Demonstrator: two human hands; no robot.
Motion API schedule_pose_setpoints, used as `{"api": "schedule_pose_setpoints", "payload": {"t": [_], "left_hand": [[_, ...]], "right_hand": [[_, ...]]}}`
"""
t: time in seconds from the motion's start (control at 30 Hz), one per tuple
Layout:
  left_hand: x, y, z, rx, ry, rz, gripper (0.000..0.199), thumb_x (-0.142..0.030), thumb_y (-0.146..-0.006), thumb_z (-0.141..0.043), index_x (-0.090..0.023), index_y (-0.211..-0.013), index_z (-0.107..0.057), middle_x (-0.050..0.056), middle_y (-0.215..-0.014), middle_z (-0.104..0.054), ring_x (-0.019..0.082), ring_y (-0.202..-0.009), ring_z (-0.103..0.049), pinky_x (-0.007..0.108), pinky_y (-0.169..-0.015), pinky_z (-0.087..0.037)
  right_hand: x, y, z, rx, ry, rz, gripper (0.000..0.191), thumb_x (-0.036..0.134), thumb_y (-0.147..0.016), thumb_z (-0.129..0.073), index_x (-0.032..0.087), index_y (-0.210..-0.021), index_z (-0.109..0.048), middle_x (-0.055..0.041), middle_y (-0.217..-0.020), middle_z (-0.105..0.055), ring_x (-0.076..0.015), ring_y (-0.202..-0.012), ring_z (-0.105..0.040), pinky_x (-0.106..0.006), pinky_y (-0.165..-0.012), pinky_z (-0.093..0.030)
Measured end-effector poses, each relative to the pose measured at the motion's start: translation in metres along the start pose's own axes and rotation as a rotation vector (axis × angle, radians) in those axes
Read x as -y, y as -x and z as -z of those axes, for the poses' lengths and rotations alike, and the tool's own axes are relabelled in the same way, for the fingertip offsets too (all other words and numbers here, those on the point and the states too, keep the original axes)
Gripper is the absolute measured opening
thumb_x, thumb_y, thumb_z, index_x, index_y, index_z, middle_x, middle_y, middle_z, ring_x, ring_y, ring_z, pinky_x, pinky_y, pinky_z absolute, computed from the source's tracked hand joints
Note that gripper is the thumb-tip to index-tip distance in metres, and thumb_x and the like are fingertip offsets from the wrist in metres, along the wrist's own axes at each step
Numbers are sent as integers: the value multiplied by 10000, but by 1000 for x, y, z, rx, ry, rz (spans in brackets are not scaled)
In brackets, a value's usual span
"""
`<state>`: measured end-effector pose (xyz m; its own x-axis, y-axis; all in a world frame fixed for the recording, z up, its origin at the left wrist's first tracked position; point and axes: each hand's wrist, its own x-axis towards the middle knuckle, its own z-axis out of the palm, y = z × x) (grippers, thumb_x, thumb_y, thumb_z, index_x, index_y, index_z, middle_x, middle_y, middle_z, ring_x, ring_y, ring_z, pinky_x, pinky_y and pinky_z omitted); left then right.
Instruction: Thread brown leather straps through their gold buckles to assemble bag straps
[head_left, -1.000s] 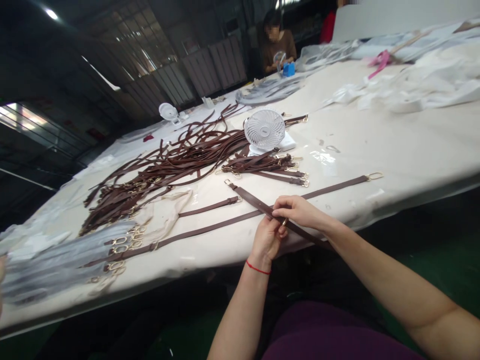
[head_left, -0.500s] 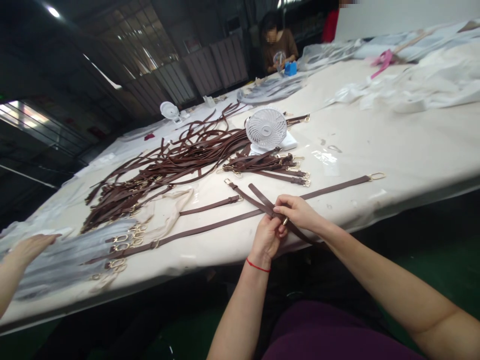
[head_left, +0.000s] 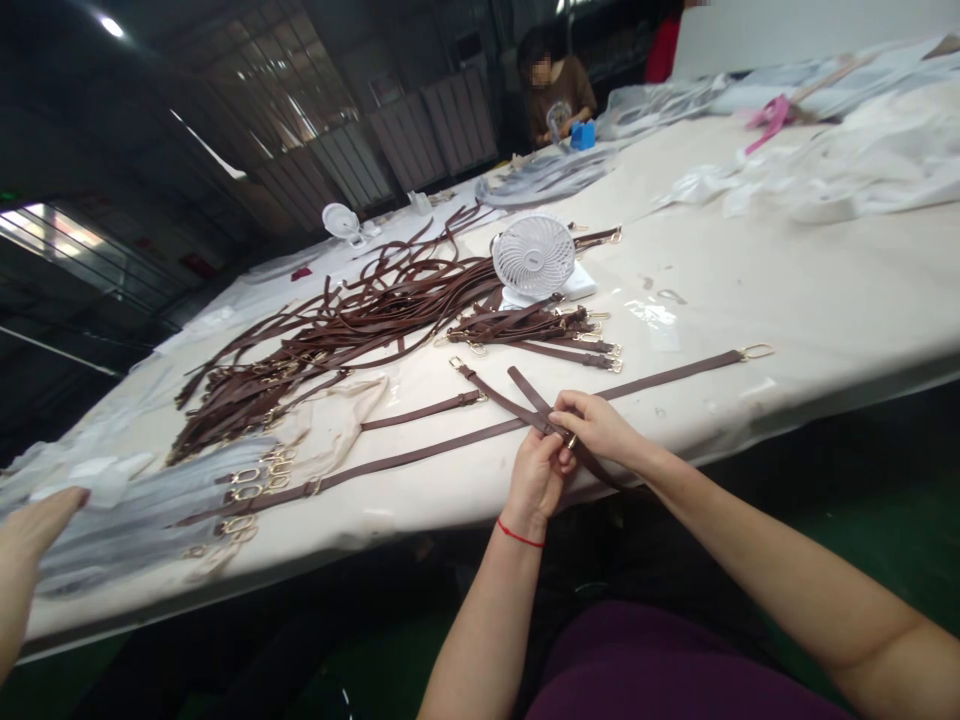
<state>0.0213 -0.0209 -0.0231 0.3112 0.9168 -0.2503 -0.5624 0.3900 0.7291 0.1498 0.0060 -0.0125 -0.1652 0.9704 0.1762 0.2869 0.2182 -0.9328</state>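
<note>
Above the table's front edge, my left hand [head_left: 541, 470], with a red string at the wrist, pinches a brown leather strap [head_left: 525, 388] close to a small gold metal piece [head_left: 571, 441]. My right hand [head_left: 592, 425] is closed on the same strap just beside it. One strap end points up and away, and another length hangs below my hands. A strap piece with a gold buckle [head_left: 457, 364] crosses at my fingers; how the pieces join is hidden. Behind my hands a long brown strap [head_left: 420, 452] lies along the table, a gold ring [head_left: 757, 351] at its right end.
A large heap of brown straps [head_left: 390, 300] lies mid-table near a white fan [head_left: 534, 256]. Plastic-wrapped straps [head_left: 150, 520] lie at left, where another person's hand [head_left: 45, 520] reaches in. A co-worker [head_left: 559, 90] sits across the table [head_left: 787, 270].
The free strap end between my hands has shifted slightly to the right. The other person's hand at left has drawn back toward the left edge. My hands keep their hold.
</note>
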Motion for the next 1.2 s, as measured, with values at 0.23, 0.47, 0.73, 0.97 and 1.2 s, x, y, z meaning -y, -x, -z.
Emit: {"api": "schedule_pose_setpoints", "payload": {"t": [0.23,0.47,0.73,0.97,1.2], "left_hand": [[1,1,1,-29,-89,-5,272,-225,-711,-700,-144,-879,-501,-45,-633,-470,59,-503,-414,193,-467,-278],[5,-1,-4,2,-258,-47,379,-147,-696,-660,-157,-1047,-517,-49,-637,-496,59,-475,-385,201,-447,-256],[-6,7,13,173,60,12,304,-153,-769,-712,-116,-1048,-597,80,-987,-591,23,-573,-375,166,-526,-325],[-6,2,16,154,212,31,126,-183,-833,-676,-89,-893,-617,22,-774,-531,28,-511,-277,161,-458,-284],[-4,0,16,47,288,18,111,-172,-822,-682,-110,-874,-605,-33,-666,-409,31,-493,-293,159,-449,-285]], "right_hand": [[-4,3,1,18,-10,12,148,281,-810,-558,187,-702,-519,10,-707,-509,-157,-705,-491,-274,-675,-375],[19,-14,14,243,-217,-159,351,364,-798,-617,162,-1084,-587,-31,-832,-643,-140,-628,-566,-221,-503,-406],[42,-7,34,266,-398,-135,348,488,-826,-629,170,-733,-524,14,-636,-557,-78,-483,-397,-207,-430,-267],[26,24,48,317,-111,-12,440,510,-902,-516,164,-638,-583,-27,-731,-518,-175,-754,-512,-299,-744,-404],[11,38,38,242,-13,-73,460,519,-886,-511,168,-600,-593,-46,-818,-521,-192,-776,-527,-318,-764,-419]]}}
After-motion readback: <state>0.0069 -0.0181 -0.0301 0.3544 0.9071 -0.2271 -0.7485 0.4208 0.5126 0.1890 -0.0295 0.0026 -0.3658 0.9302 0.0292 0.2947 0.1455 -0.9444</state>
